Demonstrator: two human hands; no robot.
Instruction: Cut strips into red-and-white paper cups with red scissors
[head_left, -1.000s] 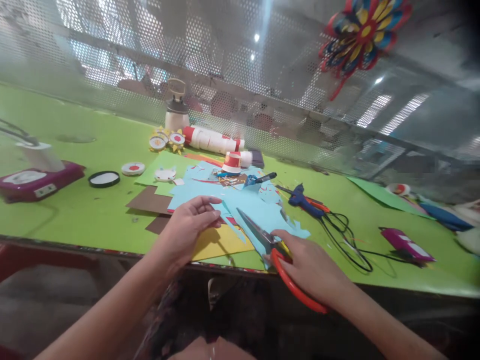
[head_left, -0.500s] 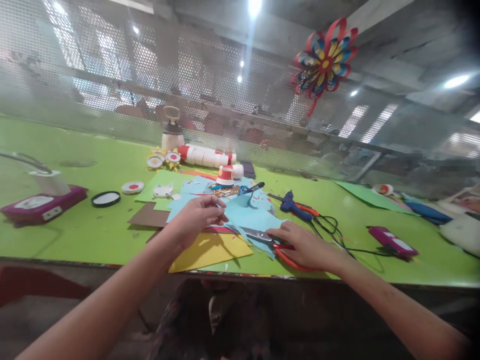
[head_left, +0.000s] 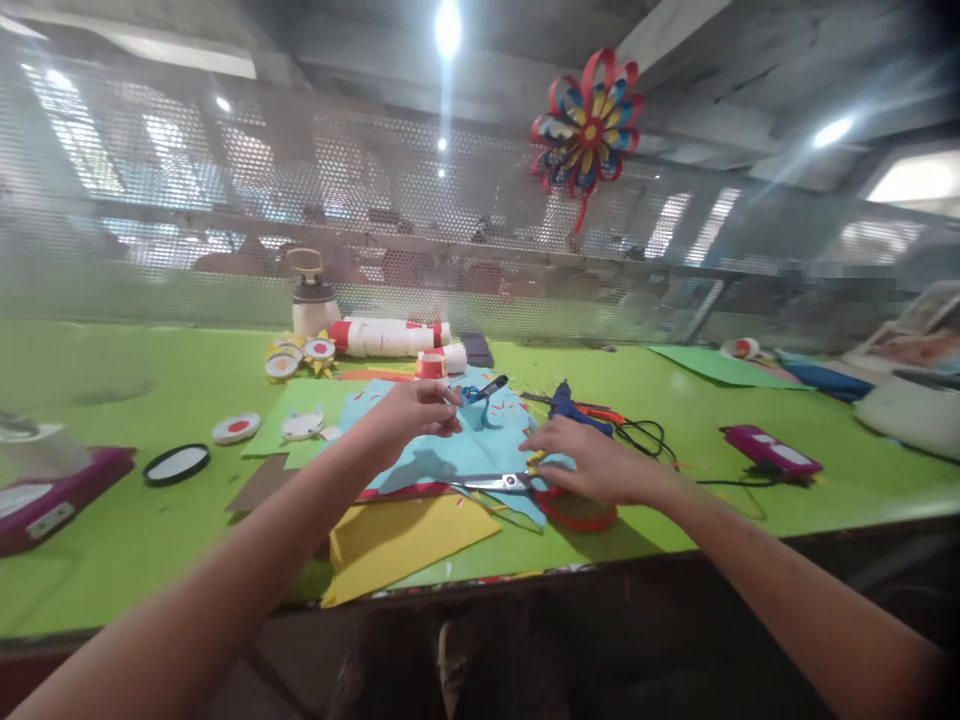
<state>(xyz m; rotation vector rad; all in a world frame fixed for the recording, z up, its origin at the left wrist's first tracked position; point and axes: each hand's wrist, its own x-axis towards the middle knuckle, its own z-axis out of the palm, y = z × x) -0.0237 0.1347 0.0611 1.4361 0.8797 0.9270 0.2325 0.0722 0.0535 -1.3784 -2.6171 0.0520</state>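
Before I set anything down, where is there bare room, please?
Bare table shows in front of the black-rimmed disc, left of brown paper, and between the rightmost green sheet and purple box. Crowded: the middle, with blue paper, scissors, left hand and right hand.

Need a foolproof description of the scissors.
On the green table, find the light-blue paper in the middle. At its near side, by the right hand, the scissors point toward the picture's left. Long shiny metal blades and a red-orange handle set them apart from the paper around them.
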